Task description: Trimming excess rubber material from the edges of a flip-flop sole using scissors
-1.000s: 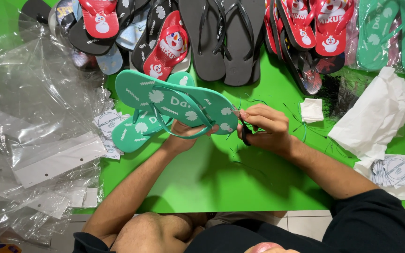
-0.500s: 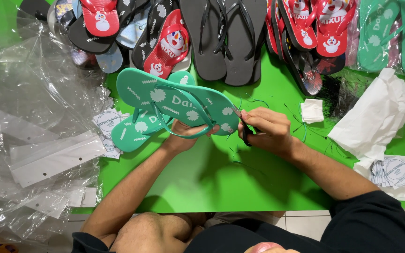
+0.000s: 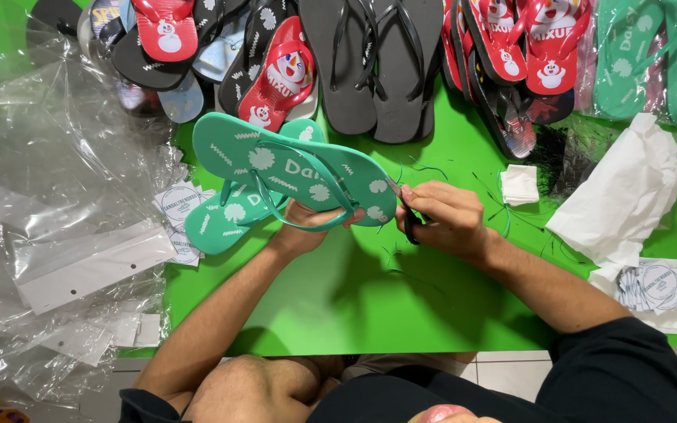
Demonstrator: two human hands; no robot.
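Observation:
My left hand (image 3: 313,223) grips a teal flip-flop (image 3: 291,164) from below, sole up, above the green table (image 3: 338,298). Its twin, a second teal flip-flop (image 3: 225,219), lies under it on the table. My right hand (image 3: 444,219) is closed around small black scissors (image 3: 410,223) whose tip meets the heel end of the held flip-flop. Thin dark thread scraps lie around my right hand.
Rows of flip-flops fill the far edge: red ones (image 3: 284,74), black ones (image 3: 378,63), teal ones (image 3: 644,55). Clear plastic bags (image 3: 48,235) pile at left. Round paper labels (image 3: 178,207), a white square pad (image 3: 520,186), crumpled white paper (image 3: 628,196) and more labels (image 3: 660,286) lie at right.
Both hands and the held flip-flop stay almost in place; my right hand has shifted only slightly at the flip-flop's heel end.

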